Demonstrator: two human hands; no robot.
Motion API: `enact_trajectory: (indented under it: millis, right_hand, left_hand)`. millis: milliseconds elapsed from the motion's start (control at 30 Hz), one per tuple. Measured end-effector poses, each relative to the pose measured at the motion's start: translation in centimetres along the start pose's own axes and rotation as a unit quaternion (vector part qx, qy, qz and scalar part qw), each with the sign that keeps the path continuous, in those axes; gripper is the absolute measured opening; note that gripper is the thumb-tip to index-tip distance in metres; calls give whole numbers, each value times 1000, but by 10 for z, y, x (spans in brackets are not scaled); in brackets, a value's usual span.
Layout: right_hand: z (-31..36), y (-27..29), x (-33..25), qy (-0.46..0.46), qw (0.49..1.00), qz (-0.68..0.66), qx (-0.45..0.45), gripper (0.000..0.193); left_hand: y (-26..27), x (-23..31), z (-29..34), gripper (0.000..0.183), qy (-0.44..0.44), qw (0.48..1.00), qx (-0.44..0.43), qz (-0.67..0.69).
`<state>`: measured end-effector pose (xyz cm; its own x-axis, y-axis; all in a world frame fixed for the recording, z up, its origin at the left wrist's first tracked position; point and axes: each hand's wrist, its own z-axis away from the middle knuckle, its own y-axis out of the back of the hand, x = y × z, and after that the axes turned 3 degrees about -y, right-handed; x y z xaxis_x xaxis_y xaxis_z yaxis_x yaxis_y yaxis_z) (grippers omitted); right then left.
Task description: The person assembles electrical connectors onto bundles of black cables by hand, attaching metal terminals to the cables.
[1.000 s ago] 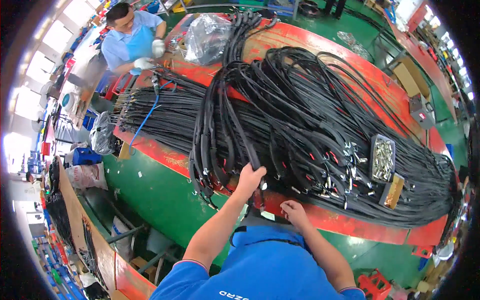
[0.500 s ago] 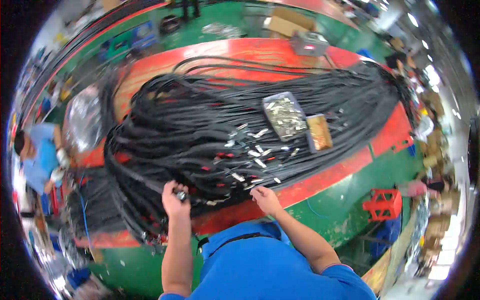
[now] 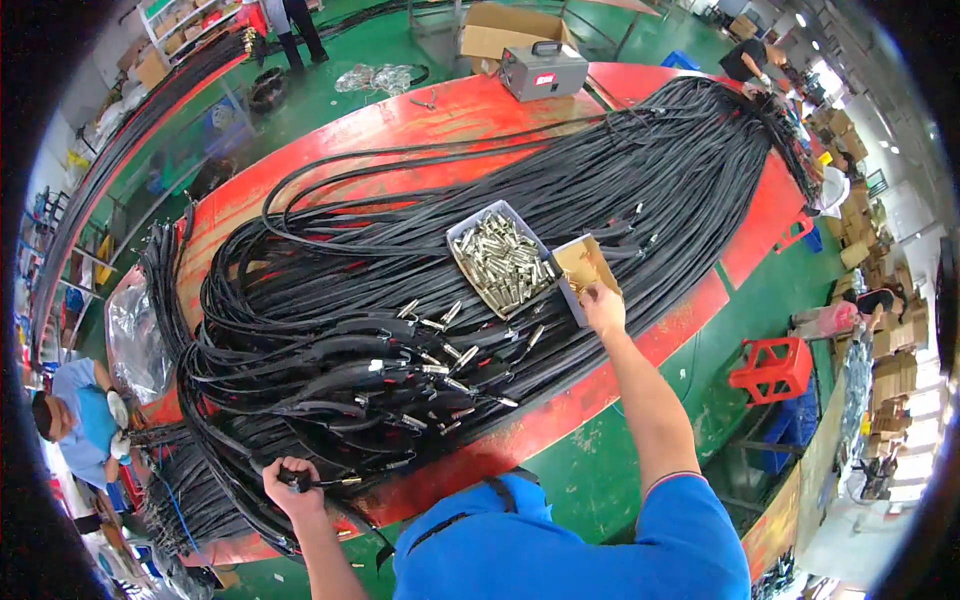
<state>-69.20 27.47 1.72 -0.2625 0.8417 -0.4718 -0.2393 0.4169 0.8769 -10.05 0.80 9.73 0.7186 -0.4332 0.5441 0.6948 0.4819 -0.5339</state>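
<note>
My left hand (image 3: 292, 487) is closed around a black cable, near the table's front edge. A silver metal connector (image 3: 346, 481) points out to the right of that fist. My right hand (image 3: 604, 309) reaches into a small open box (image 3: 588, 262) with a brown inside, its fingers drawn together. What the fingertips hold, if anything, is hidden. Beside it, a larger grey box (image 3: 461, 262) is heaped with silver metal connectors (image 3: 497, 255). Both boxes rest on a wide spread of black cables (image 3: 340, 270), with several silver-ended cables (image 3: 465, 358) lying between my hands.
The cables cover much of a red table (image 3: 400, 125). A grey machine (image 3: 543, 72) stands at its far side before a cardboard box (image 3: 510, 32). At the left a person in blue (image 3: 85, 410) handles cables; another person (image 3: 752, 65) stands far right. A red stool (image 3: 775, 368) is at right.
My right hand has moved right and away from me, into the small box. My left hand has shifted left and nearer, still holding the cable. The view has turned and become sharper.
</note>
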Motion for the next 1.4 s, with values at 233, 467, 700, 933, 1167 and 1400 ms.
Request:
enact_trajectory:
  millis: [233,467,700,933,1167,1400]
  right_hand:
    - [-74,-29,1,175,981,87,10,17]
    - [-98,-30,-7,294,933,199,-57,15]
    - [-108,-42,-7,203,948,236,-64,20]
    - [-88,-19,1,53,960,-273,31,24]
    - [83,24,-133,-88,625,-708,-318,14]
    - [204,21,-207,-79,557,-710,-424,9]
  left_hand:
    - [-17,-1,0,9,6,1000,15,17]
    - [-25,-1,1,12,7,999,18,38]
    - [-28,-7,2,11,20,999,22,24]
    - [-29,-10,0,11,43,998,-3,37]
    - [-21,7,5,13,51,995,-20,79]
    - [-30,13,15,15,60,988,-70,124]
